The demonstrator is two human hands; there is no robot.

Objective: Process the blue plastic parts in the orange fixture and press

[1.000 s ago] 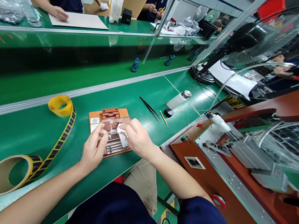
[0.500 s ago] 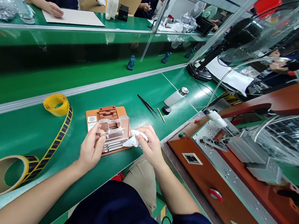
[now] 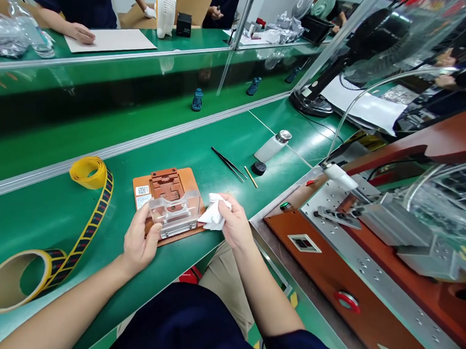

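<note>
An orange-brown fixture [image 3: 165, 183] with a QR label lies on the green bench. Its clear plastic cover [image 3: 175, 211] stands tilted up at the near side. My left hand [image 3: 139, 239] grips the cover's left edge between thumb and fingers. In my right hand [image 3: 236, 222] is a crumpled white wipe [image 3: 213, 213], pinched beside the cover's lower right corner. Whether the wipe touches the cover I cannot tell.
Black tweezers [image 3: 228, 164], a thin yellow stick [image 3: 251, 177], a round black cap [image 3: 258, 168] and a white bottle [image 3: 273, 146] lie beyond my right hand. A yellow-edged tape roll [image 3: 19, 280] curls at left. An orange machine [image 3: 303, 268] stands at right; co-workers sit across.
The cover leans lower than before, with my left hand still on it. My right hand has drawn the wipe slightly off the cover's right side, and more of it shows. The view has shifted a little.
</note>
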